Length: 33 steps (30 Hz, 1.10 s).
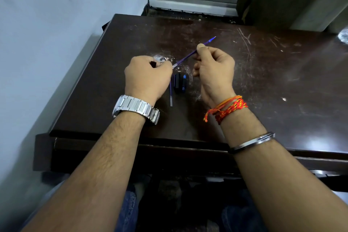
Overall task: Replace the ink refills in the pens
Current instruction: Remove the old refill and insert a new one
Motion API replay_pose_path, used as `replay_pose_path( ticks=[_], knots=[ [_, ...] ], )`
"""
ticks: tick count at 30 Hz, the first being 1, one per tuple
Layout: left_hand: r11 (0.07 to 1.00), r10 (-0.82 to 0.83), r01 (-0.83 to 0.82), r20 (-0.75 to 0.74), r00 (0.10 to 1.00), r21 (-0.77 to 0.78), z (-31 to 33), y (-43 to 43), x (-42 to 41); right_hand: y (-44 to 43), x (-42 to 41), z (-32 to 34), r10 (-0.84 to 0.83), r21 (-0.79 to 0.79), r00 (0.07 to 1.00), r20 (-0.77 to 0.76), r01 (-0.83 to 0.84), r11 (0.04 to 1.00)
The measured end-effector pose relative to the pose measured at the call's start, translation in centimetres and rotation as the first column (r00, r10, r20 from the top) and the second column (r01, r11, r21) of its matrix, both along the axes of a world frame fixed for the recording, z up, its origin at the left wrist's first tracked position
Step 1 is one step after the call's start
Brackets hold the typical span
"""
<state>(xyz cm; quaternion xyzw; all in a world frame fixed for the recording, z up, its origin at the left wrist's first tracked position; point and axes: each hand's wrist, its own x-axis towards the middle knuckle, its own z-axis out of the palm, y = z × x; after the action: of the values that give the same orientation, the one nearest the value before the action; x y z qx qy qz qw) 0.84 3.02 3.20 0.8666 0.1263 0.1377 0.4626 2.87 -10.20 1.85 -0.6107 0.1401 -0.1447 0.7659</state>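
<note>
Over desk (273, 84), right hand (214, 69) pinching refill (188, 56), left hand (146, 79) gripping part (153, 64) (dark)

the left forearm (105, 156) and right forearm (278, 171) are bare and hairy. a silver metal watch (136, 108) with a broad link band circles the wrist behind the left hand (148, 77). to the right of the watch, behind the right hand (216, 69), red and orange threads (226, 108) are wound and knotted, with loose ends. lower right of the watch, a plain steel bangle (251, 142) rings the right forearm. far below the watch, blue jeans (128, 211) cover the legs.
</note>
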Motion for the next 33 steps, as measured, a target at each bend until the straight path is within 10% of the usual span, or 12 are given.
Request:
replay_pose_path(
  ticks=[6, 16, 23, 33],
  knots=[
    [0.999, 0.002, -0.007, 0.131, 0.991, 0.04, 0.5, 0.0, -0.2, 0.2, 0.1, -0.5, 0.063, -0.148, 0.995, -0.074, -0.073, 0.986],
    [0.977, -0.129, 0.145, -0.109, 0.986, 0.158, -0.9, 0.3, 0.4, 1.3, -0.3, -1.3, 0.165, -0.345, 0.967, -0.193, -0.224, 0.911],
    [0.958, -0.047, 0.106, -0.216, 0.975, 0.268, -1.6, 0.5, 0.6, 0.5, -1.0, -1.1, 0.064, -0.723, 0.966, -0.252, -0.232, 0.65],
    [0.96, -0.109, 0.166, -0.245, 0.963, 0.225, -1.6, 0.0, 0.4, 0.8, -1.4, -0.8, 0.084, -0.771, 0.965, -0.246, -0.248, 0.587]
  ],
)
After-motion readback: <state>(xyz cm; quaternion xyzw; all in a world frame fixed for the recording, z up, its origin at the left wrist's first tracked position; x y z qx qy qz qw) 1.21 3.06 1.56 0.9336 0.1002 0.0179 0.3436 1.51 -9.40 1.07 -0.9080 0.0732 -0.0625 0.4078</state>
